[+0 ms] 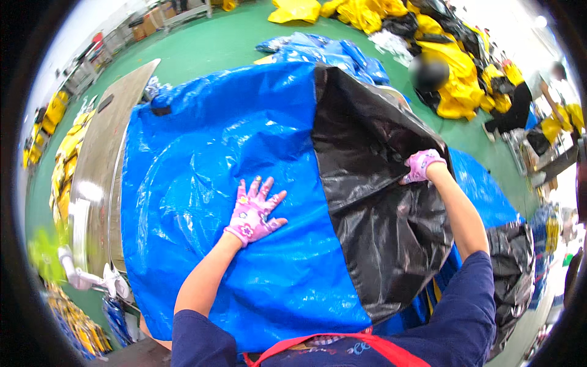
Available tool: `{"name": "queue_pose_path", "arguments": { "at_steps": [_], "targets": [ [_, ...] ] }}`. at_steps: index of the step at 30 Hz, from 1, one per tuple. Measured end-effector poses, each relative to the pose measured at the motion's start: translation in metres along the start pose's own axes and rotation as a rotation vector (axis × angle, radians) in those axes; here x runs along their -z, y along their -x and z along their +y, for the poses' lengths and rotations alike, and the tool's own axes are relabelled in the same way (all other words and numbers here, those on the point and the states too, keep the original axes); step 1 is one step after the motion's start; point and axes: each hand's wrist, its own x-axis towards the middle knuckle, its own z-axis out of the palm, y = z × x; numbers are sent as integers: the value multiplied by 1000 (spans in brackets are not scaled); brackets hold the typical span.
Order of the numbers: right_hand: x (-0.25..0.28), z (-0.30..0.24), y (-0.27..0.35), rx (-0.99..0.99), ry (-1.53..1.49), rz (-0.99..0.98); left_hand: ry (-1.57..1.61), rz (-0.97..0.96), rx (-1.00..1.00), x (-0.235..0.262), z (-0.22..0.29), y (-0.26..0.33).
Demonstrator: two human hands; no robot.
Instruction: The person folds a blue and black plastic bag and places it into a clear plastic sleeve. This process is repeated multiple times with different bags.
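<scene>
A large blue and black plastic sheet bag (183,202) lies spread in front of me, its blue part to the left and its black part (379,257) to the right. My left hand (252,214), in a pink flowered glove, rests flat on the blue part with fingers spread. Over at the right, my right hand (422,166) in a matching glove is closed on the black part, which creases around the fingers. Some of those fingertips are hidden in the folds.
A brown tabletop (98,147) shows along the left, with a green fan (49,254) at its near end. Crumpled blue sheets (330,52) lie beyond the bag. Yellow and black piles (452,79) cover the floor at far right, near another person (520,107).
</scene>
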Motion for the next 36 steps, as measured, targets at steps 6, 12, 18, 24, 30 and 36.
{"name": "queue_pose_path", "arguments": {
  "at_steps": [6, 12, 18, 24, 30, 36],
  "targets": [
    [225, -102, -42, 310, -289, 1251, 44, -15, 11, 6, -2, 1],
    [286, -99, -129, 59, -373, 1409, 179, -246, -48, 56, -27, 30],
    [110, -122, 87, 791, -298, 1008, -100, -13, 205, -7, -61, 19],
    [-107, -167, 111, 284, -274, 211, -193, 28, 378, -6, -104, 68],
    [-90, -173, 148, 412, -245, 1109, -262, -17, 649, 4, -126, 171],
    [-64, -221, 147, 683, -215, 907, -64, 86, 282, -15, -10, 121]
  ]
}}
